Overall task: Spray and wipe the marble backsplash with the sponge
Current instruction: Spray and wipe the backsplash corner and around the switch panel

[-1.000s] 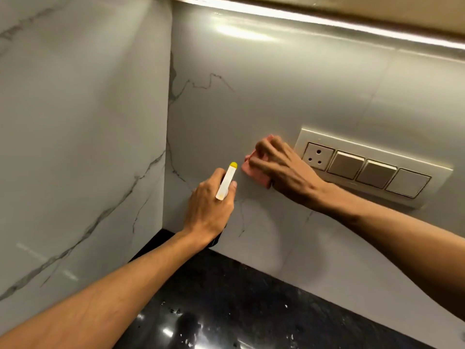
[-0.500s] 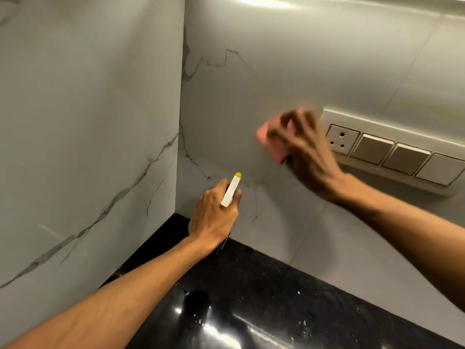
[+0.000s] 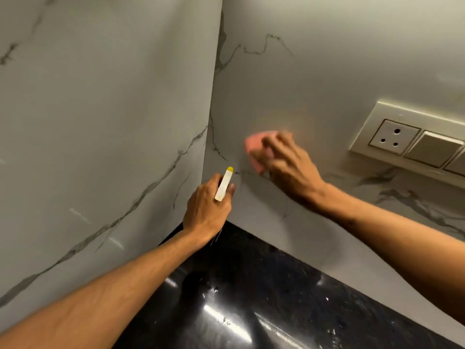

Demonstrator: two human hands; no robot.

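Note:
A pink sponge [image 3: 255,149] is pressed flat against the white, grey-veined marble backsplash [image 3: 314,71], blurred by motion. My right hand [image 3: 289,167] covers most of it, fingers spread over its back. Lower left of it, my left hand [image 3: 206,207] grips a spray bottle [image 3: 224,183]; only its white head with a yellow nozzle tip shows above my fist, pointing up toward the wall. The bottle's body is hidden behind my hand.
A cream switch plate [image 3: 407,137] with a three-pin socket and rocker switches is fixed to the wall at the right. A second marble wall [image 3: 100,122] meets the backsplash in a corner at the left. Below lies a glossy black granite counter [image 3: 251,298].
My right hand has slid the sponge left and down along the wall, away from the switch plate toward the corner. My left hand has held the spray bottle nearly still.

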